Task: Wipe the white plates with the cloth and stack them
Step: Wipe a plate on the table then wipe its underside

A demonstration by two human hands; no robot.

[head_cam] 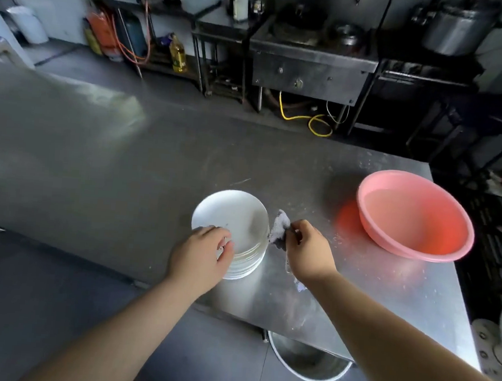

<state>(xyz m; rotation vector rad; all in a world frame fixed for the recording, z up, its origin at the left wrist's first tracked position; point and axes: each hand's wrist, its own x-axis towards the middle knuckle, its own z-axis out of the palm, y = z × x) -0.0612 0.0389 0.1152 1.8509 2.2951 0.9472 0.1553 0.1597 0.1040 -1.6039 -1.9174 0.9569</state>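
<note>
A person's two bare forearms reach over a scuffed stainless-steel worktable (156,158) in a dim commercial kitchen. The landmark is a stack of round white ceramic plates (235,219) sitting near the table's near edge, roughly centre of view. The top plate shows a grey smudge toward its right side.

The left hand (201,254) lies over the near-left rim of the stack, fingers curled at the plate edges; whether they actually grip a plate cannot be told. The right hand (308,249) is just to the right of the stack, pinching a crumpled grey-and-white cloth (279,230). The cloth's upper end rises close beside the stack's right rim, and a tail of it trails down under the wrist onto the table. The two hands are apart, with the stack's right side between them.

Well to the right of the stack, and a little farther back, sits a wide pink plastic basin (416,215) on the same table. Below the table edge nearest the stack, a round metal bowl (308,363) rests on the floor. Far behind the stack stands a steel stove unit (310,71), and left of that a yellow oil bottle (178,53).
</note>
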